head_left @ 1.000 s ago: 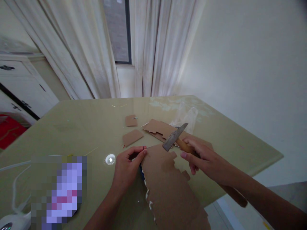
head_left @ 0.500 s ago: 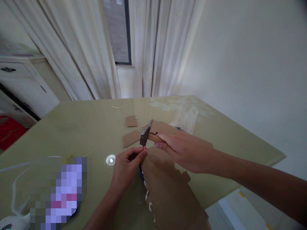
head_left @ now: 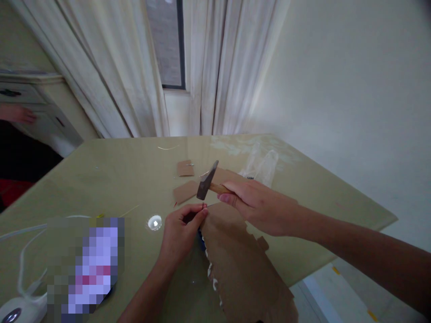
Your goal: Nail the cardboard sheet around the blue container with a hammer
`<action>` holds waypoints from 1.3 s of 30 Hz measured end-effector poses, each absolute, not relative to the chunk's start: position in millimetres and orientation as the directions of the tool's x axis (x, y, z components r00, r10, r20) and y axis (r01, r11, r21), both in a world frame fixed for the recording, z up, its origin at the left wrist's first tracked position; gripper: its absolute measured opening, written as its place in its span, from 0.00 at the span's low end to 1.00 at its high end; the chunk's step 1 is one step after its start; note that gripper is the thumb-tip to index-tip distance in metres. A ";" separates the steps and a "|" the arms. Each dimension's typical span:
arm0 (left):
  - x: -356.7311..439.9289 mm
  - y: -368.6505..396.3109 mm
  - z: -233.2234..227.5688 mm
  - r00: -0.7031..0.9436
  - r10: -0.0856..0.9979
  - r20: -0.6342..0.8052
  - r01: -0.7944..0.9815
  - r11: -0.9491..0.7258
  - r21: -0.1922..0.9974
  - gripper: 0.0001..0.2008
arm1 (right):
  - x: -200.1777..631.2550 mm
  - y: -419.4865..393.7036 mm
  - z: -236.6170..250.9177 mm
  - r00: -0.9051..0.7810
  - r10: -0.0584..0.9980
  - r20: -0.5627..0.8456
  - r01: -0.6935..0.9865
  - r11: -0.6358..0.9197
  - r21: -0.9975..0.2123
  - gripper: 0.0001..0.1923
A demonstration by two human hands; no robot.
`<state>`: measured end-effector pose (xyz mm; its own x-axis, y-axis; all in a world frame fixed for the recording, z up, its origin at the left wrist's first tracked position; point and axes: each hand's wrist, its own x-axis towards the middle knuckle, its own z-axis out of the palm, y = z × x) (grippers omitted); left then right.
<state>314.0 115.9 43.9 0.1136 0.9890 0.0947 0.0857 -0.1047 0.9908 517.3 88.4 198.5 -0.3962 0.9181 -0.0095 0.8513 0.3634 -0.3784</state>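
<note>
Hands close together over the big cardboard sheet [head_left: 235, 255]: left hand [head_left: 180, 233] pinching a tiny red-tipped pin or nail [head_left: 203, 206] upright at the sheet's far edge, fingers pressed together around it; right hand [head_left: 261, 204] wrapped tight on the wooden handle of a small hammer [head_left: 206, 180], head raised just above and slightly beyond the pin, not touching it. Judged from this: pin set in place but standing proud, so not yet driven home; striking left to do. Sheet lying on the desk [head_left: 111, 179], near end hanging past the desk edge, with white blobs along its ragged left side. Smaller cardboard scraps [head_left: 184, 192] lying farther back.

Hard to tell what the pin really is, too small. Something blue under the sheet by the left thumb, mostly hidden. Pixelated patch at lower left covering whatever lies there. Another person's hand [head_left: 15, 114] at the far left, mostly cut off.
</note>
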 end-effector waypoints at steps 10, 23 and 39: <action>314.5 114.5 45.7 0.109 0.987 0.120 0.063 -0.128 0.990 0.10 | 518.9 86.3 193.3 -0.392 0.920 -0.022 0.854 0.354 -0.382 0.16; 310.2 116.1 49.7 0.153 0.984 0.086 0.131 -0.107 0.986 0.12 | 517.1 81.4 193.6 -0.359 0.930 -0.081 0.881 0.309 -0.360 0.13; 309.9 114.7 48.4 0.148 0.986 0.080 0.156 -0.103 0.982 0.12 | 511.5 80.3 195.6 -0.370 0.922 -0.112 0.908 0.333 -0.256 0.17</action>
